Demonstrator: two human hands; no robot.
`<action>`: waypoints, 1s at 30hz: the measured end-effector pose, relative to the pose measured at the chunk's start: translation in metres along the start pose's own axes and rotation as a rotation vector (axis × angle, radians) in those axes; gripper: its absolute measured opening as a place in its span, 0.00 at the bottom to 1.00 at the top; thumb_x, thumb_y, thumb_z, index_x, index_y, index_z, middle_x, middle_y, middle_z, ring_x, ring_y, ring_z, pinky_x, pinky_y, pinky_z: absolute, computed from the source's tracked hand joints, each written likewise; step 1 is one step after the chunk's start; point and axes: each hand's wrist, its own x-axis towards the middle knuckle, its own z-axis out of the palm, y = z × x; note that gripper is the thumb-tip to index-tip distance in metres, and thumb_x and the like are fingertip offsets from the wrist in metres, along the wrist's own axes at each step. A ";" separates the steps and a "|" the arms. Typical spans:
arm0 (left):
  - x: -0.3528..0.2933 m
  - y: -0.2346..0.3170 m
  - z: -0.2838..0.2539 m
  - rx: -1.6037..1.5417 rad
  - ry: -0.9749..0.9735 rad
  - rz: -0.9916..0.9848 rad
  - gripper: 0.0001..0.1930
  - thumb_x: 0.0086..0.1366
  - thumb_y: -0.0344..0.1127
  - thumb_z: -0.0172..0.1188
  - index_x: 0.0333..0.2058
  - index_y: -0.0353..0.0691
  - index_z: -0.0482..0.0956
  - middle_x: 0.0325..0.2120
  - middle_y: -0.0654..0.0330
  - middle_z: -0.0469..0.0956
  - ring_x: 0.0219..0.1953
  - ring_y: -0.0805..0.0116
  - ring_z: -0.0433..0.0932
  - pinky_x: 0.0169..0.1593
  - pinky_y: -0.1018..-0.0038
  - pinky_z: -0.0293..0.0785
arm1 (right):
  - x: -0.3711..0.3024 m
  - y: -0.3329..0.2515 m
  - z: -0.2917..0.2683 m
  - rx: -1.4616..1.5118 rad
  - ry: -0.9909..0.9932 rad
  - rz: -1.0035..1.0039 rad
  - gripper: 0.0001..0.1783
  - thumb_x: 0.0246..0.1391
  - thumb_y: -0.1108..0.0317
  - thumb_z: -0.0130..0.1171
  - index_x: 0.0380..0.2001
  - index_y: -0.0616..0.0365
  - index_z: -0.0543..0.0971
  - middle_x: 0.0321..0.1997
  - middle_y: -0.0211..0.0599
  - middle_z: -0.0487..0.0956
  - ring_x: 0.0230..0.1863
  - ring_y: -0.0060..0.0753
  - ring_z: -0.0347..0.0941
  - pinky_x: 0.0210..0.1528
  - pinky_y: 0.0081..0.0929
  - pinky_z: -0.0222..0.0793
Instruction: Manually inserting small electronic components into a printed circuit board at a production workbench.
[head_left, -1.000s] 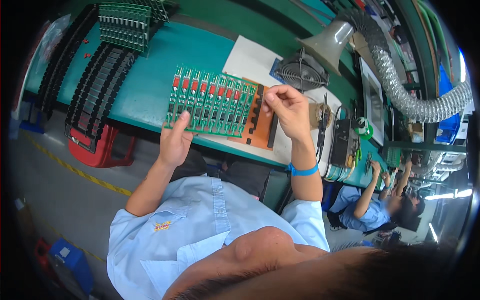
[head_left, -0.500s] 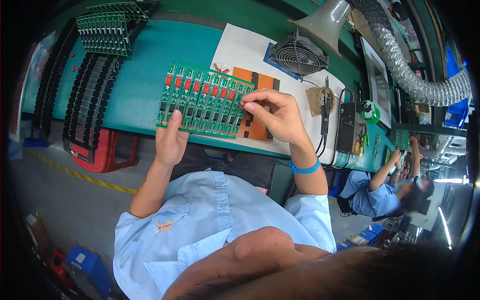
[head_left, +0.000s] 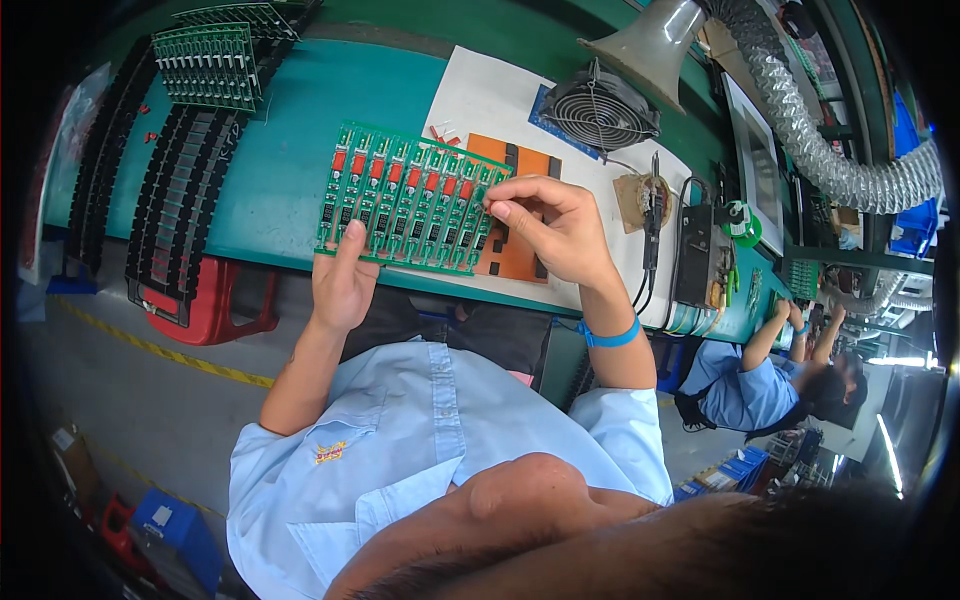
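Observation:
A green circuit board panel [head_left: 408,215], made of several narrow strips side by side, is tilted above the front of the bench. My left hand [head_left: 343,290] grips its lower left edge, thumb on top and fingers hidden beneath. Small red components [head_left: 393,174] form a row across most strips, with black chips lower down. At the panel's right end, the thumb and forefinger of my right hand [head_left: 560,235] are pinched together over the last strip; whatever lies between them is too small to make out. A blue band [head_left: 612,337] circles my right wrist.
An orange pad [head_left: 520,255] and loose red components [head_left: 447,138] lie on white paper behind the panel. Further right are a fan [head_left: 600,112], a soldering iron [head_left: 655,200] and a fume duct [head_left: 830,150]. Black racks [head_left: 185,200] stand left; a co-worker [head_left: 760,375] sits right.
My hands and the panel stay almost in place, with only a tiny shift of the right fingertips. At the right, the co-worker's arms and head have moved slightly.

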 end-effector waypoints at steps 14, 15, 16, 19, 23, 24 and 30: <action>0.000 -0.001 0.001 0.029 0.000 0.022 0.21 0.76 0.30 0.40 0.66 0.40 0.60 0.60 0.54 0.71 0.58 0.61 0.75 0.60 0.63 0.73 | 0.001 0.003 0.002 -0.010 0.020 0.057 0.07 0.54 0.77 0.66 0.38 0.63 0.84 0.34 0.36 0.84 0.31 0.19 0.75 0.33 0.10 0.69; -0.001 -0.001 0.000 0.041 -0.001 0.017 0.21 0.76 0.30 0.40 0.66 0.40 0.60 0.61 0.54 0.71 0.59 0.61 0.75 0.61 0.63 0.73 | 0.001 0.002 0.003 -0.012 0.030 0.071 0.07 0.54 0.76 0.66 0.38 0.63 0.84 0.33 0.35 0.84 0.30 0.18 0.74 0.32 0.10 0.68; -0.002 -0.002 -0.001 0.053 -0.001 0.013 0.22 0.76 0.30 0.40 0.66 0.41 0.59 0.61 0.54 0.70 0.59 0.61 0.75 0.61 0.62 0.73 | 0.001 0.002 0.004 -0.014 0.039 0.085 0.07 0.54 0.76 0.66 0.38 0.63 0.84 0.32 0.34 0.84 0.29 0.18 0.73 0.31 0.10 0.67; -0.003 -0.003 -0.004 0.068 -0.005 0.017 0.22 0.76 0.30 0.40 0.67 0.41 0.58 0.61 0.54 0.70 0.59 0.61 0.75 0.61 0.61 0.73 | 0.003 -0.004 0.006 -0.062 0.041 0.083 0.07 0.53 0.76 0.67 0.37 0.63 0.84 0.31 0.33 0.83 0.27 0.18 0.72 0.30 0.11 0.66; -0.002 -0.004 -0.003 0.053 -0.035 0.013 0.22 0.76 0.30 0.40 0.67 0.41 0.58 0.61 0.53 0.70 0.59 0.61 0.75 0.61 0.61 0.73 | 0.006 -0.011 0.008 -0.216 0.051 0.055 0.07 0.52 0.75 0.68 0.36 0.64 0.84 0.29 0.31 0.81 0.25 0.17 0.69 0.28 0.12 0.64; -0.002 -0.004 -0.002 0.043 -0.029 0.009 0.22 0.76 0.30 0.40 0.66 0.40 0.59 0.61 0.53 0.70 0.59 0.61 0.75 0.61 0.62 0.73 | 0.007 -0.010 0.008 -0.260 0.055 0.023 0.09 0.52 0.74 0.68 0.37 0.64 0.83 0.30 0.31 0.80 0.25 0.18 0.68 0.28 0.12 0.63; -0.002 -0.001 0.001 -0.015 0.001 -0.015 0.21 0.76 0.29 0.41 0.65 0.39 0.61 0.60 0.53 0.71 0.59 0.62 0.74 0.61 0.65 0.73 | 0.021 0.005 0.005 -0.500 0.124 -0.282 0.15 0.51 0.72 0.68 0.42 0.64 0.81 0.33 0.32 0.77 0.24 0.19 0.65 0.26 0.16 0.62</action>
